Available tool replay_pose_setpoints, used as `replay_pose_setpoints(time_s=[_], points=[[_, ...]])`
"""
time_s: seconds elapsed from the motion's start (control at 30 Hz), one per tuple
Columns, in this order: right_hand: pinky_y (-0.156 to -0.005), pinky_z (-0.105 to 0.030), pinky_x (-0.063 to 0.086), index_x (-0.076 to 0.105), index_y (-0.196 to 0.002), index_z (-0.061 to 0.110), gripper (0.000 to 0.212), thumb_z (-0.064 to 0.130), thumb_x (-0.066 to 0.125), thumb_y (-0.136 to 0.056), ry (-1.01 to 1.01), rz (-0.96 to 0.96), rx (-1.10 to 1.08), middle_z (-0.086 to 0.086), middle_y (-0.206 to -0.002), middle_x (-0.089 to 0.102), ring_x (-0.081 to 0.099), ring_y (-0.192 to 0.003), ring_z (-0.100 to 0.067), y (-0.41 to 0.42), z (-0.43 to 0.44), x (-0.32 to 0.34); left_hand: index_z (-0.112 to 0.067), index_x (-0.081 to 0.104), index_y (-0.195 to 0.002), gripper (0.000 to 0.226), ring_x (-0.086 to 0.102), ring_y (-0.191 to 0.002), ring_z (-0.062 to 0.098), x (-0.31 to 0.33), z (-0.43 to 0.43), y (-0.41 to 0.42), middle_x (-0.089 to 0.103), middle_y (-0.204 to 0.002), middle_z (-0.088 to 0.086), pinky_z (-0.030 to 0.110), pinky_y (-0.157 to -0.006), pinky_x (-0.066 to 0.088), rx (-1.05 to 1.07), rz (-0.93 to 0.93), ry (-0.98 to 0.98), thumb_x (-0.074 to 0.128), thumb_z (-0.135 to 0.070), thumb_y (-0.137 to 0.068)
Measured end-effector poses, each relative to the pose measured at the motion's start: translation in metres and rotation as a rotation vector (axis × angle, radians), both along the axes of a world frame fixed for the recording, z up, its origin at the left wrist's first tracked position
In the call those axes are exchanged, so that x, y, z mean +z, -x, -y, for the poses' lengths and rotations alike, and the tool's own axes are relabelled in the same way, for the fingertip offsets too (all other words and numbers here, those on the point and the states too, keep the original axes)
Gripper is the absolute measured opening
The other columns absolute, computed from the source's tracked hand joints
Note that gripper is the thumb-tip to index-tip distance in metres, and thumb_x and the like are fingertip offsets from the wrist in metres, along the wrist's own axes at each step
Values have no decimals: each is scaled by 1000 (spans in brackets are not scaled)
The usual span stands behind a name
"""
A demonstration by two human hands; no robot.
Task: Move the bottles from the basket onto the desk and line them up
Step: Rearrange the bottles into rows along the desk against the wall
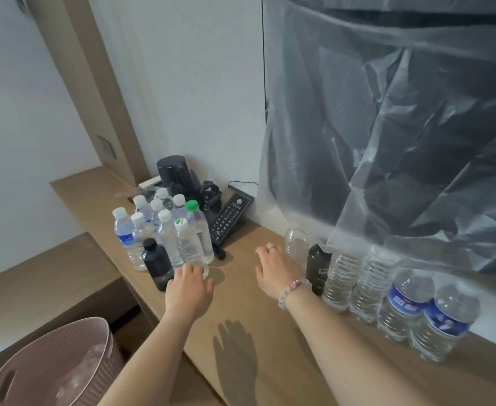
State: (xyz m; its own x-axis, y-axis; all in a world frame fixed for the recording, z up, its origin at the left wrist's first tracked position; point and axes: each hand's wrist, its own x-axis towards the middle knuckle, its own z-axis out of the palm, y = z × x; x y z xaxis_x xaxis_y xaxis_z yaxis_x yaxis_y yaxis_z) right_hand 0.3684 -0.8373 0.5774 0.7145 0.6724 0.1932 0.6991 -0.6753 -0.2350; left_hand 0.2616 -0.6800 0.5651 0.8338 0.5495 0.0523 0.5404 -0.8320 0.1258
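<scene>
A cluster of capped bottles [167,230] stands at the left end of the bench [240,303], and a row of bottles [387,291] lines the wall on the right. Our left hand [189,285] is spread, fingertips at a clear bottle's base. Our right hand [276,268] is loosely curled and holds nothing, just beside the row. The pink basket [103,356] sits below left.
</scene>
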Motion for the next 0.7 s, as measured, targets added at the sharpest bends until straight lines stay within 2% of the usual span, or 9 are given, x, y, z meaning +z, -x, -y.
replay_pose_setpoints(time_s=[0.27, 0.53, 0.7], points=[[-82, -34, 43, 44, -126, 13, 32, 20, 43, -95, 59, -26, 33, -7, -126, 45, 44, -117, -24, 10, -81, -7, -15, 50, -120, 39, 46, -113, 23, -7, -79, 20, 47, -116, 4, 34, -88, 42, 46, 10, 7, 36, -42, -96], [-82, -33, 44, 42, -127, 13, 37, 26, 48, -94, 87, -100, -12, -8, -128, 45, 44, -118, -24, 15, -151, -18, -14, 41, -131, 44, 46, -117, 23, -14, -155, 23, 44, -127, 6, 33, -90, 42, 58, 64, 16, 42, -40, -95], [-86, -33, 44, 36, -133, 11, 48, 30, 51, -92, 75, -148, -102, -9, -130, 45, 41, -121, -24, 13, -178, -31, -15, 37, -137, 49, 44, -122, 24, -22, -184, 21, 41, -135, 6, 35, -94, 41, 64, 130, 115, 45, -38, -94]])
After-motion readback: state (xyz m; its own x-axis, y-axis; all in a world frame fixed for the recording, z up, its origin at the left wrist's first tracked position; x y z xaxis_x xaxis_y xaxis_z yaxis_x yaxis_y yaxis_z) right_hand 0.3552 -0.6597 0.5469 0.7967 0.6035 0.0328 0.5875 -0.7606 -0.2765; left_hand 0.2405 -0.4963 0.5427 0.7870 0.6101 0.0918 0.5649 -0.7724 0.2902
